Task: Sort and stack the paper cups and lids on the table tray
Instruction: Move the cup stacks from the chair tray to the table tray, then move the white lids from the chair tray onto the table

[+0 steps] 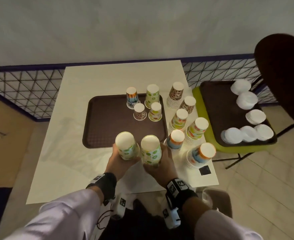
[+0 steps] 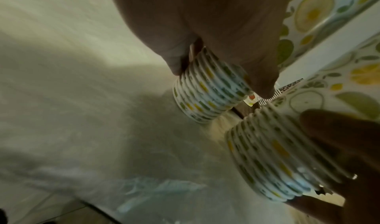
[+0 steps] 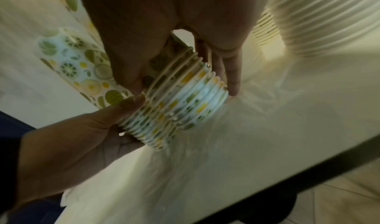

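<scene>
Both hands hold a stack of upside-down lime-print paper cups side by side above the white table point(image 1: 59, 153), just in front of the brown tray point(image 1: 108, 122). My left hand point(image 1: 125, 157) grips the left lime stack point(image 1: 127, 147) near its rims. My right hand point(image 1: 157, 163) grips the right lime stack point(image 1: 150, 149). The left wrist view shows the ribbed rims of the left stack point(image 2: 209, 89), with the right stack point(image 2: 277, 159) beside it. In the right wrist view my fingers curl around the right stack's rims point(image 3: 191, 96). Several upturned cups point(image 1: 152, 95) stand at the tray's far right.
Several cup stacks, leopard point(image 1: 176, 94), fruit point(image 1: 197, 129) and blue-orange point(image 1: 201, 153), stand on the table right of the tray. A second brown tray point(image 1: 218, 110) with piles of white lids point(image 1: 246, 101) lies on a green chair. Clear plastic wrap point(image 3: 267, 113) lies under my hands.
</scene>
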